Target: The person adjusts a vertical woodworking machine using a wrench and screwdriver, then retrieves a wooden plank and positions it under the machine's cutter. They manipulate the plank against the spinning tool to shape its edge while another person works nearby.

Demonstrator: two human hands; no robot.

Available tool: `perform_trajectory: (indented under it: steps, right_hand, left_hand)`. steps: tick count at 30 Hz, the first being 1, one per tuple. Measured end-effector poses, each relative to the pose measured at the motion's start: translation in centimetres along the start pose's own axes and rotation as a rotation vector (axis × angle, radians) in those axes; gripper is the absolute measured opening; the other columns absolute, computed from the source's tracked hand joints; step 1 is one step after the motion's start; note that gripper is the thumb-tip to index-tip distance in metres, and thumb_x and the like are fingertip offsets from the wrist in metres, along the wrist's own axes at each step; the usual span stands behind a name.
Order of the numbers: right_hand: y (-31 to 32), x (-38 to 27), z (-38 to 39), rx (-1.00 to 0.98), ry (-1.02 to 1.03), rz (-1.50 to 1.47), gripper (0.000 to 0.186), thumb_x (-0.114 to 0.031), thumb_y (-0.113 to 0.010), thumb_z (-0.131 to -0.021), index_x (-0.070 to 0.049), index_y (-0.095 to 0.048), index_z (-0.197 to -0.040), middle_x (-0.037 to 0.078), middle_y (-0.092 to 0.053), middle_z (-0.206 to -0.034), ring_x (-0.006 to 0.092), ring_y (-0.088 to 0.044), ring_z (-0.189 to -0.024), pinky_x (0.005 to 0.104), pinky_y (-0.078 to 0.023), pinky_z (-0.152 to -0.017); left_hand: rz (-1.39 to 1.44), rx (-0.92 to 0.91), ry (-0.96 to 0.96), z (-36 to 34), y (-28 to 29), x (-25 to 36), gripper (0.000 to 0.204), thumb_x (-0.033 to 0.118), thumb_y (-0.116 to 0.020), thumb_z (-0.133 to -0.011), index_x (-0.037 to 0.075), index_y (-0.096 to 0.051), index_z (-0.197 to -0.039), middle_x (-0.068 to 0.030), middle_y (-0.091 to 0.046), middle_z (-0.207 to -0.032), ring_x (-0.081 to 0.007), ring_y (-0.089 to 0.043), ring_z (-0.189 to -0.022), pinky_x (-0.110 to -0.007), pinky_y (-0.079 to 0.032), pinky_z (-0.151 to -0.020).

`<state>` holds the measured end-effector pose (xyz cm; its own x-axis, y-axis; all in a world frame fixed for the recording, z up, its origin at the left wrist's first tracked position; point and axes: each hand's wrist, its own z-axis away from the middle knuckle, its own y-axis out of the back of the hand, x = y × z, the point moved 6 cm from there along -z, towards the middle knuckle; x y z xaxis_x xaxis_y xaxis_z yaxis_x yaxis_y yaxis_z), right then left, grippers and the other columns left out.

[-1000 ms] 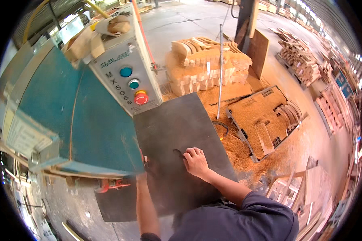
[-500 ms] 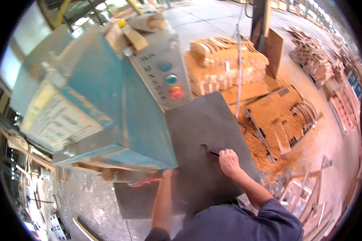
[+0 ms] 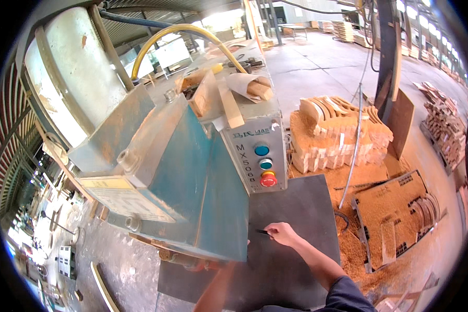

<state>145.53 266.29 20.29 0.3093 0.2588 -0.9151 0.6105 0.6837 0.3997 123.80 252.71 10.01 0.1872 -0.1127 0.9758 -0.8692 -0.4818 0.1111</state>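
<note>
My right hand [image 3: 280, 232] grips a slim black tool [image 3: 261, 231] above the dark metal worktable [image 3: 299, 205], close beside the teal machine housing [image 3: 213, 208]; the tool's far end is hard to make out. My left forearm [image 3: 218, 286] reaches under the housing, where my left hand is mostly hidden. A blurred red part [image 3: 197, 268] sits under the housing near that arm. Above the table stands a grey control panel [image 3: 252, 156] with blue, green and red buttons. On top of the machine lie wooden scraps and rolled paper [image 3: 247, 86].
Behind the table are stacked curved wooden pieces [image 3: 338, 132] covered in sawdust, an upright metal pole [image 3: 356, 140] and a dusty pallet [image 3: 387, 208] with cut pieces. A dark column [image 3: 387, 67] rises at right. Further wood piles [image 3: 442, 125] stand beyond.
The view has tilted up, showing more of the machine's top and hoses. My right hand, still holding the black tool, has moved leftward on the table, closer to the teal housing.
</note>
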Motion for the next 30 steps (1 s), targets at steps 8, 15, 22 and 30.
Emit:
perform_trajectory:
  steps: [8,15,22,30]
  right_hand:
    - [-1.6,-4.0,-7.1,-0.588,0.197,-0.03,0.023,-0.005,-0.063,-0.09,-0.006,-0.074,-0.11,0.006,-0.071,-0.078,0.0117,-0.062,-0.066,0.0288,-0.05,-0.063]
    - [-2.1,-5.0,-10.2,-0.742,0.311,0.075,0.021,-0.008,-0.064,-0.087,-0.004,-0.075,-0.106,0.007,-0.071,-0.077,0.0139,-0.063,-0.066,0.031,-0.05,-0.062]
    - [-3.2,-5.7,-12.1,-0.964,0.203,0.175,0.021,-0.01,-0.065,-0.088,-0.005,-0.075,-0.106,0.004,-0.072,-0.079,0.0129,-0.064,-0.067,0.0298,-0.051,-0.063]
    - [-2.5,-5.7,-12.2,-0.859,0.201,0.106,0.021,-0.012,-0.067,-0.091,-0.006,-0.075,-0.109,0.002,-0.071,-0.079,0.009,-0.062,-0.07,0.0255,-0.048,-0.061]
  left_hand:
    - [0.21,0.109,0.219,1.4,-0.6,1.1,0.039,0.026,-0.057,-0.1,0.013,-0.052,-0.136,-0.0033,-0.057,-0.133,-0.0175,-0.052,-0.125,-0.044,-0.045,-0.104]
    - [0.222,0.144,0.279,1.3,-0.6,1.9,0.039,0.026,-0.058,-0.1,0.013,-0.052,-0.136,-0.0032,-0.056,-0.134,-0.0177,-0.052,-0.126,-0.044,-0.044,-0.104]
    - [0.222,0.165,0.315,1.2,-0.2,2.8,0.04,0.025,-0.058,-0.1,0.012,-0.051,-0.137,-0.0031,-0.056,-0.134,-0.0179,-0.051,-0.126,-0.044,-0.044,-0.105]
    - [0.241,0.193,0.352,1.1,0.0,3.0,0.04,0.024,-0.059,-0.099,0.012,-0.051,-0.137,-0.0029,-0.055,-0.135,-0.0182,-0.051,-0.126,-0.043,-0.043,-0.105]
